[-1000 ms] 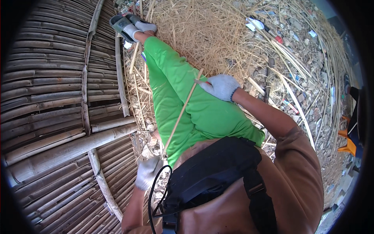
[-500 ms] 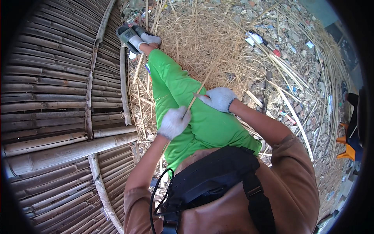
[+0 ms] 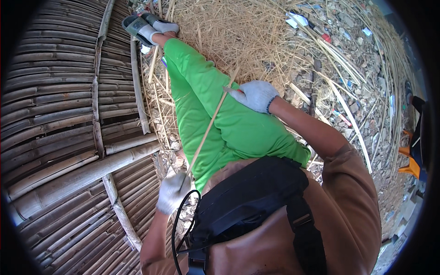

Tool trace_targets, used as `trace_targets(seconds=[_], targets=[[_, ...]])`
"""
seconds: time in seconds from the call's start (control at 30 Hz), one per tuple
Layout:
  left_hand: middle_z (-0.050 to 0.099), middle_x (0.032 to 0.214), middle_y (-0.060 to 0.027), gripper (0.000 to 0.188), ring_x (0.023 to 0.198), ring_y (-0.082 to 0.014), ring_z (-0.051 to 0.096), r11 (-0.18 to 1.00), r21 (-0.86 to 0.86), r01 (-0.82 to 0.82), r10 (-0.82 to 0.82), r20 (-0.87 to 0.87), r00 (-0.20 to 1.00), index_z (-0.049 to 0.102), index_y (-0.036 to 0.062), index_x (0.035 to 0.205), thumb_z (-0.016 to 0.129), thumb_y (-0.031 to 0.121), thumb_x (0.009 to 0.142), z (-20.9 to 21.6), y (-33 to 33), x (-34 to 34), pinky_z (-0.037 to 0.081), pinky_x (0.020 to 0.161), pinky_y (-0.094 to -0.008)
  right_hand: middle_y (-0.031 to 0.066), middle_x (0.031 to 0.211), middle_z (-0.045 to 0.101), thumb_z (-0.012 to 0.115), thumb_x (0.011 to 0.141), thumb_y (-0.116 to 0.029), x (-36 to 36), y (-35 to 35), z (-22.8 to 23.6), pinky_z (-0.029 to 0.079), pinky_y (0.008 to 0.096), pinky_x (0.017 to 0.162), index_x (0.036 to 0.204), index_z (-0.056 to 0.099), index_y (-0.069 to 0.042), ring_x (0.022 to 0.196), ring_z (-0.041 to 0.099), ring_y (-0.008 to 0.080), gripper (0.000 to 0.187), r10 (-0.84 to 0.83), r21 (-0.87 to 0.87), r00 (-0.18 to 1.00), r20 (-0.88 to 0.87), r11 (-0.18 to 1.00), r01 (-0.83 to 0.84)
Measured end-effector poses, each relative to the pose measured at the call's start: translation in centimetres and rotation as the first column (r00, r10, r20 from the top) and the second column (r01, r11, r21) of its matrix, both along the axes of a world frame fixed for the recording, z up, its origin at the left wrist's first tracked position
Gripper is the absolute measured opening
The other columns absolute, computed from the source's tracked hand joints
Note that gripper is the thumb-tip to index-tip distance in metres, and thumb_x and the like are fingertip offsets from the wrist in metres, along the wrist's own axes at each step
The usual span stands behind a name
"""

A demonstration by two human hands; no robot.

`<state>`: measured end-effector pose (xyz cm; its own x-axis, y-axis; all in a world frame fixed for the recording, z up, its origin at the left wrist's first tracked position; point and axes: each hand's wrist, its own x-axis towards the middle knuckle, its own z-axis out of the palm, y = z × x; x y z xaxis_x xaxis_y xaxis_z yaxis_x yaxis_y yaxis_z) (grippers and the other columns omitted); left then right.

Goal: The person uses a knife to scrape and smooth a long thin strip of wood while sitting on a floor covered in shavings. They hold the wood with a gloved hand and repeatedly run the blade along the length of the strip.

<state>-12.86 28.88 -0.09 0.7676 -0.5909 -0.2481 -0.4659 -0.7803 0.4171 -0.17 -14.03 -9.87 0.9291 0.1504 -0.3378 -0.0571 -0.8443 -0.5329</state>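
A thin bamboo strip [image 3: 206, 137] runs slantwise across my green trouser legs. My left hand [image 3: 174, 191], in a white knitted glove, is closed round its lower end beside my left hip. My right hand [image 3: 256, 96], gloved likewise, rests over my thigh and is closed on a small knife [image 3: 227, 89]. Only a short bit of its blade shows, with a reddish spot by the thumb; the rest is hidden in the glove. The blade lies against the strip near its upper part, and the strip's far end points past it toward the straw.
Bamboo slat panels [image 3: 55, 101] with a thick pole [image 3: 87, 168] lie to my left. Straw and shavings [image 3: 220, 32] cover the ground ahead. Long split strips [image 3: 339, 98] lie over rubble at right. An orange plastic thing [image 3: 409, 162] and part of a person's dark clothing [image 3: 416, 137] show at the far right.
My left hand has drawn back toward my hip along with the strip, so a longer length shows between the hands. My right hand sits slightly higher in the picture, the knife still at the strip.
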Motion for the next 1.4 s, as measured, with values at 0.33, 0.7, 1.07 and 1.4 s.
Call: trace_targets(seconds=[0.33, 0.7, 1.07, 1.4], targets=[[0.065, 0.072, -0.0233, 0.019, 0.067, -0.0451, 0.07, 0.977, -0.089, -0.192, 0.184, -0.096, 0.978, 0.064, 0.0047, 0.094, 0.066, 0.019, 0.106, 0.2, -6.1, 2.0, 0.056, 0.061, -0.0511, 0.0268, 0.1, 0.079, 0.039, 0.109, -0.071, 0.4, 0.6, 1.3, 0.061, 0.0588, 0.088, 0.1, 0.082, -0.008, 0.094, 0.078, 0.047, 0.078, 0.054, -0.018, 0.999, 0.005, 0.998, -0.054], [0.067, 0.072, -0.0225, 0.022, 0.07, -0.0456, 0.071, 0.981, -0.167, 0.102, -0.072, 0.178, 0.981, 0.063, 0.0036, 0.095, 0.066, 0.023, 0.104, -5.2, -14.4, 13.5, 0.056, 0.061, -0.0536, 0.0264, 0.098, 0.08, 0.04, 0.11, -0.068, 0.7, 1.0, 1.1, 0.061, 0.0597, 0.086, 0.096, 0.083, -0.008, 0.092, 0.078, 0.0466, 0.075, 0.077, -0.052, 0.997, 0.02, 0.996, -0.076], [0.061, 0.066, -0.014, 0.019, 0.057, -0.0366, 0.067, 0.999, -0.022, -0.028, 0.028, -0.006, 1.0, 0.063, 0.0086, 0.09, 0.071, 0.016, 0.105, -0.4, 5.4, -3.4, 0.054, 0.054, -0.046, 0.027, 0.103, 0.079, 0.041, 0.11, -0.068, 0.0, 0.7, 0.7, 0.061, 0.0589, 0.087, 0.101, 0.081, -0.007, 0.096, 0.078, 0.046, 0.074, 0.05, -0.021, 0.999, 0.015, 0.999, -0.05], [0.061, 0.063, -0.0181, 0.019, 0.056, -0.0393, 0.068, 0.987, -0.16, -0.026, 0.047, 0.129, 0.991, 0.062, 0.0061, 0.09, 0.07, 0.016, 0.104, -2.1, -5.6, 4.1, 0.054, 0.053, -0.0496, 0.0278, 0.101, 0.079, 0.036, 0.11, -0.071, 0.5, 1.2, 2.3, 0.061, 0.0593, 0.09, 0.098, 0.082, -0.008, 0.097, 0.078, 0.0468, 0.079, 0.049, -0.038, 0.998, -0.044, 0.998, -0.051]])
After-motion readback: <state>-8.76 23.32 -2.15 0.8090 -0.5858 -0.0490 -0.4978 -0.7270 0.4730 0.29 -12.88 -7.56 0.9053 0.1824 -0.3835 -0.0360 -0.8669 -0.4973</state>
